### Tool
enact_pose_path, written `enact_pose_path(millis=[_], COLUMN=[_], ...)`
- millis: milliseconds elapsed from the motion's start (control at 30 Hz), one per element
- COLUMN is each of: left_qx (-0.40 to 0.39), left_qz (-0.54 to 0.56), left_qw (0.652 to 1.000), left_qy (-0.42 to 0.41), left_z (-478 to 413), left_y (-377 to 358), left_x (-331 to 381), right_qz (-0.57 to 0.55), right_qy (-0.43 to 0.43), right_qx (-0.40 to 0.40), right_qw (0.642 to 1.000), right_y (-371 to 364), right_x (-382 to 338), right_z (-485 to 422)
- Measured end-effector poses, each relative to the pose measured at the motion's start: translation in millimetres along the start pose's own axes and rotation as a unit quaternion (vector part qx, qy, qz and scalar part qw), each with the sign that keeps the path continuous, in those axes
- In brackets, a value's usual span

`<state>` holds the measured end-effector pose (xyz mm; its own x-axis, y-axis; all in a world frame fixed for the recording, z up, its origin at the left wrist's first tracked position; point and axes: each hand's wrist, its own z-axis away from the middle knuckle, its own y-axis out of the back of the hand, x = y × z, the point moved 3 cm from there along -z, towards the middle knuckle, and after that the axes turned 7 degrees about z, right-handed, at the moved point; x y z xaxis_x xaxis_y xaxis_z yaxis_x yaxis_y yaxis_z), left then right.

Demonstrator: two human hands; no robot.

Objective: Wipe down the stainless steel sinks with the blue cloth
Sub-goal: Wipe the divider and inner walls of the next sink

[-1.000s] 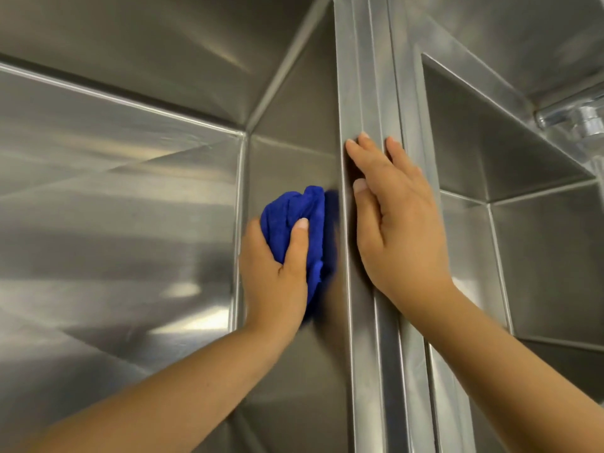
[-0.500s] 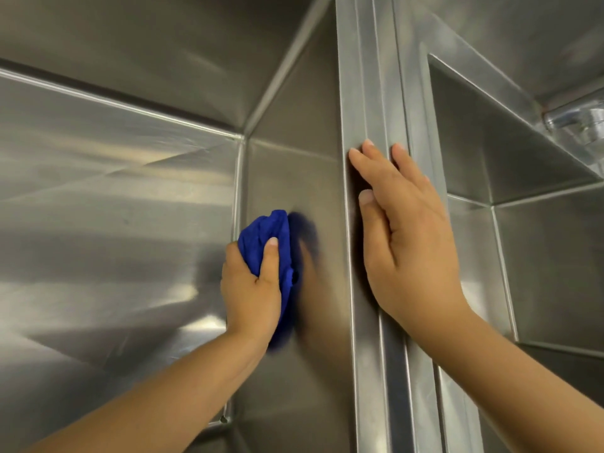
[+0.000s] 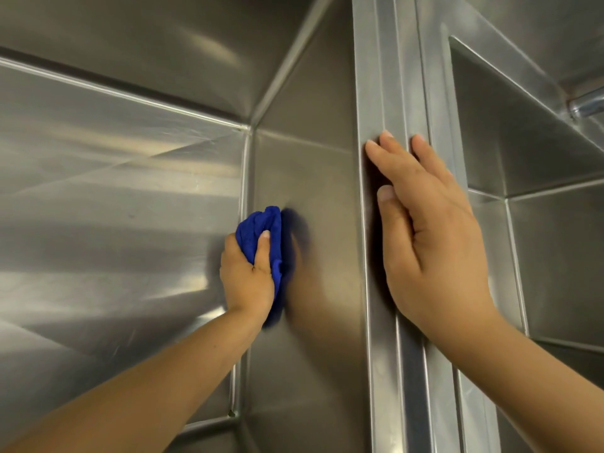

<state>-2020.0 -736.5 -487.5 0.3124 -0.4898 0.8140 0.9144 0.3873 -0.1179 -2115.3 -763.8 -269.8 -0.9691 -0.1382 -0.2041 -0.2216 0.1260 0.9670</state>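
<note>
My left hand point(image 3: 247, 276) grips a bunched blue cloth point(image 3: 269, 230) and presses it against the right inner wall of the left stainless steel sink point(image 3: 313, 191), low down near the bottom corner. The cloth's blue reflection shows on the wall beside it. My right hand point(image 3: 425, 237) lies flat with straight fingers on the steel divider point(image 3: 385, 76) between the two sinks, thumb hanging over the left sink's edge. The right sink point(image 3: 539, 178) opens beyond the divider.
A chrome faucet part point(image 3: 586, 104) sticks in at the upper right edge, above the right sink. The left sink's floor point(image 3: 114, 207) spreads to the left, shiny with light streaks. A seam runs along the floor's right edge.
My left hand has slid the cloth down and leftward along the sink wall, toward the bottom corner. My right hand has stayed on the divider.
</note>
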Motion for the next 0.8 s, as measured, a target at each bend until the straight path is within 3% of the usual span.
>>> enact_pose_path(millis=[200, 367, 567, 800], left_qx=[0.009, -0.034, 0.011, -0.014], left_qz=[-0.008, -0.007, -0.04, -0.027], left_qw=[0.997, 0.999, 0.998, 0.999], left_qy=[0.072, 0.038, 0.048, 0.024], left_z=[-3, 17, -7, 3], left_y=[4, 12, 9, 11], left_x=[-10, -9, -29, -30], right_qz=[0.001, 0.003, 0.0, -0.008], right_qy=[-0.008, -0.009, -0.01, -0.007], right_qx=[-0.01, -0.005, -0.018, -0.005], right_qw=[1.0, 1.0, 1.0, 1.0], right_y=[1, 0, 1, 0], right_x=[0, -1, 1, 2], right_z=[0, 0, -1, -1])
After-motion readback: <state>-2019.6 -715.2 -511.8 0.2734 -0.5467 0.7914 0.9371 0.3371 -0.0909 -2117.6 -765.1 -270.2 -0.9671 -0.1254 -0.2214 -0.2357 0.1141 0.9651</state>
